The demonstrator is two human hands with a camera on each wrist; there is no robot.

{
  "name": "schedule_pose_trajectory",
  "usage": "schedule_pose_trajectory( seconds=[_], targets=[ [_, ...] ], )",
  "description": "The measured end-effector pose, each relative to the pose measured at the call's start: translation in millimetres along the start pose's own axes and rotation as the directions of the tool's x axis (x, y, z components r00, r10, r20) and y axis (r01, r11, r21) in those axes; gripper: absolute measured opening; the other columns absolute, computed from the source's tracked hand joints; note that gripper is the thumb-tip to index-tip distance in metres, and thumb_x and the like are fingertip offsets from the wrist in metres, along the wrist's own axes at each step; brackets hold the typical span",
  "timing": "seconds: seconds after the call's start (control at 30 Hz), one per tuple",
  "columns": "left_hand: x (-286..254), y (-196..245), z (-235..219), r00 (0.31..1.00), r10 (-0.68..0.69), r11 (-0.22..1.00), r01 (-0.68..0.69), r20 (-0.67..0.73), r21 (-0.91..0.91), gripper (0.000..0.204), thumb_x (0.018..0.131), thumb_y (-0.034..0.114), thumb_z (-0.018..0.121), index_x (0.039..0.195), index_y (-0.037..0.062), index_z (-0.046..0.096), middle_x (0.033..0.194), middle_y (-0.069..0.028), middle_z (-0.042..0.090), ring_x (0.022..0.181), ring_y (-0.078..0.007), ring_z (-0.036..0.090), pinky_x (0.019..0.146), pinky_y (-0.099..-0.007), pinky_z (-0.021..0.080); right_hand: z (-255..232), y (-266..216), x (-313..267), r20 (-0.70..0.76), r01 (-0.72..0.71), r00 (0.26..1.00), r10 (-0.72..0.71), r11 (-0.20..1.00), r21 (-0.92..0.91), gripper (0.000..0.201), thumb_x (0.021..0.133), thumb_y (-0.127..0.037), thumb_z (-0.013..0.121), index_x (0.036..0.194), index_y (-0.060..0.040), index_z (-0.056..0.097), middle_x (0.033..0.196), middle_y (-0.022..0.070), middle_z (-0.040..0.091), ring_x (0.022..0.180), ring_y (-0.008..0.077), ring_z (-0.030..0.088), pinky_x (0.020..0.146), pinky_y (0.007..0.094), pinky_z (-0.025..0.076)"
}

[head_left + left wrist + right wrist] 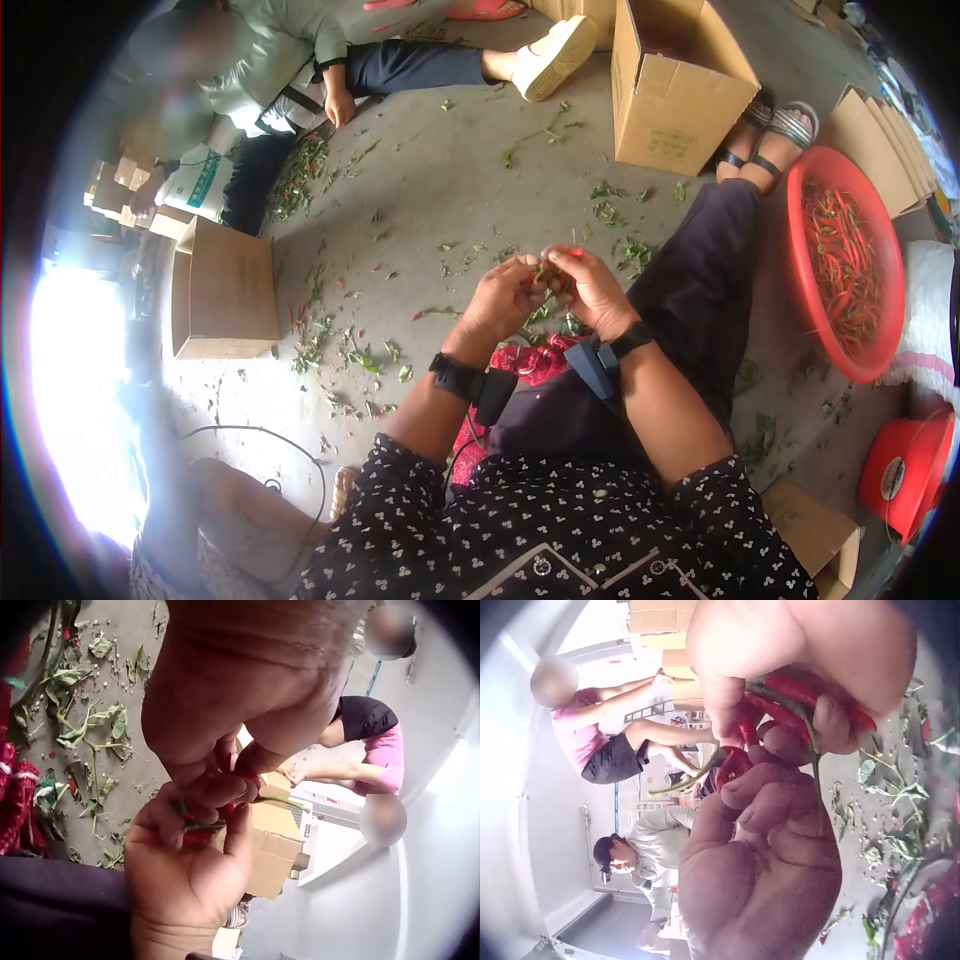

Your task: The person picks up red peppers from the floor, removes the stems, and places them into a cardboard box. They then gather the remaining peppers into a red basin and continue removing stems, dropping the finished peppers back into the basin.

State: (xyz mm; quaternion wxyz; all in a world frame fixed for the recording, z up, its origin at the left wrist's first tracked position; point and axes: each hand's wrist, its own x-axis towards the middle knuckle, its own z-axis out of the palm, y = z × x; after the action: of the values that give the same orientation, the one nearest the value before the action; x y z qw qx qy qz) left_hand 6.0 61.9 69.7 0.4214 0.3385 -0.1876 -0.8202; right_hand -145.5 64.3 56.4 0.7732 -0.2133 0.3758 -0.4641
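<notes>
In the head view my two hands meet over my lap. My left hand (505,295) and right hand (592,290) pinch a small bunch of red chili peppers (548,270) between their fingertips. The right wrist view shows my right hand (810,667) gripping several red chilies (795,694) with thin green stems, and my left hand (757,877) curling its fingers against them from below. In the left wrist view my left hand (247,690) pinches at the chilies (196,836) and a green stem (277,799) held in the right hand (187,877).
A red basin (797,250) full of red chilies stands on the right, beside my outstretched leg. A cardboard box (670,90) sits ahead, another box (225,295) on the left, a red bucket (905,475) at lower right. Green leaves (320,340) litter the concrete floor. Another person (270,70) sits opposite.
</notes>
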Motion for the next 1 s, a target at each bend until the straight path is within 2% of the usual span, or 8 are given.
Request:
schedule_pose_trajectory(
  seconds=[0.13,0.47,0.6,0.73,0.8,0.87,0.9,1.0],
  targets=[
    [-4.4,0.5,-6.7,0.995,0.089,0.992,-0.084,-0.05,0.09,0.011,0.085,0.009,0.053,0.095,0.0048,0.049,0.085,-0.0031,0.056,0.071,-0.0104,0.052,0.061,-0.0227,0.044,-6.7,5.1,7.7,-0.196,0.069,0.98,-0.032,0.981,0.184,0.018,0.08,-0.027,0.059,0.086,-0.0094,0.059,0.071,-0.0006,0.055,0.056,0.0072,0.048,0.044,0.0221,0.035],
    [14.1,5.3,-3.9,0.931,0.356,0.669,-0.309,0.074,0.676,0.019,0.08,0.004,0.056,0.098,-0.0026,0.058,0.094,-0.0062,0.061,0.089,-0.0127,0.057,0.076,-0.0251,0.046,8.5,-7.0,2.7,-0.019,0.123,0.991,-0.135,0.944,-0.306,0.022,0.085,-0.024,0.056,0.087,-0.0022,0.054,0.068,0.0025,0.056,0.052,0.0077,0.051,0.045,0.0206,0.039],
    [8.7,12.7,-21.8,0.933,0.357,0.508,-0.166,-0.031,0.845,0.025,0.079,0.014,0.058,0.1,0.0002,0.059,0.091,-0.0116,0.062,0.085,-0.0156,0.059,0.074,-0.0274,0.046,26.7,-95.7,11.7,-0.027,0.553,0.783,-0.622,0.715,-0.428,0.026,0.089,-0.027,0.049,0.076,-0.0044,0.047,0.055,0.0005,0.05,0.047,0.0071,0.048,0.044,0.0215,0.038],
    [-6.8,5.0,-84.3,0.861,0.493,-0.106,-0.088,0.129,0.99,0.031,0.072,0.016,0.06,0.101,0.0054,0.059,0.104,-0.0178,0.056,0.096,-0.0311,0.055,0.081,-0.0372,0.044,30.0,-257.7,56.2,-0.002,0.757,0.427,-0.904,0.359,-0.546,0.032,0.083,-0.032,0.056,0.086,0.0001,0.052,0.06,0.0062,0.057,0.053,0.0141,0.056,0.051,0.0284,0.046],
    [-26.4,2.2,-107.7,0.881,0.469,-0.233,0.059,0.059,0.971,0.042,0.072,0.02,0.062,0.112,0.0091,0.053,0.122,-0.0172,0.046,0.114,-0.0328,0.043,0.092,-0.0411,0.036,8.1,-307.0,59.8,-0.057,0.349,0.535,-0.843,0.282,-0.894,0.051,0.079,-0.037,0.059,0.106,0.0055,0.051,0.084,0.0172,0.063,0.075,0.0247,0.063,0.067,0.0329,0.049],
    [-52.0,-4.9,-121.6,0.873,0.487,-0.292,0.169,-0.006,0.941,0.051,0.071,0.025,0.062,0.118,0.0113,0.048,0.129,-0.0169,0.038,0.121,-0.0339,0.034,0.095,-0.0452,0.03,-29.8,-324.0,63.1,-0.089,-0.112,0.23,-0.969,0.064,-0.992,0.069,0.076,-0.043,0.06,0.117,0.0094,0.044,0.109,0.026,0.055,0.099,0.033,0.056,0.082,0.0358,0.045],
    [-61.6,-7.9,-123.8,0.859,0.505,-0.343,0.288,-0.083,0.894,0.06,0.071,0.029,0.063,0.125,0.0136,0.042,0.136,-0.0165,0.03,0.127,-0.0349,0.024,0.099,-0.0493,0.024,-30.8,-318.9,35.4,-0.131,-0.03,0.325,-0.937,0.128,-0.991,0.075,0.074,-0.047,0.059,0.118,0.0114,0.042,0.12,0.0299,0.045,0.115,0.0356,0.045,0.091,0.0356,0.039],
    [-81.0,-15.3,-129.1,0.875,0.468,-0.418,0.343,-0.124,0.841,0.07,0.072,0.038,0.061,0.132,0.0155,0.034,0.14,-0.016,0.022,0.131,-0.035,0.014,0.1,-0.0565,0.015,-81.3,-299.1,-21.5,-0.09,0.357,0.554,-0.827,0.334,-0.872,0.037,0.082,-0.037,0.056,0.078,0.0002,0.058,0.058,-0.0001,0.045,0.054,0.0134,0.039,0.051,0.0317,0.033]
  ],
)
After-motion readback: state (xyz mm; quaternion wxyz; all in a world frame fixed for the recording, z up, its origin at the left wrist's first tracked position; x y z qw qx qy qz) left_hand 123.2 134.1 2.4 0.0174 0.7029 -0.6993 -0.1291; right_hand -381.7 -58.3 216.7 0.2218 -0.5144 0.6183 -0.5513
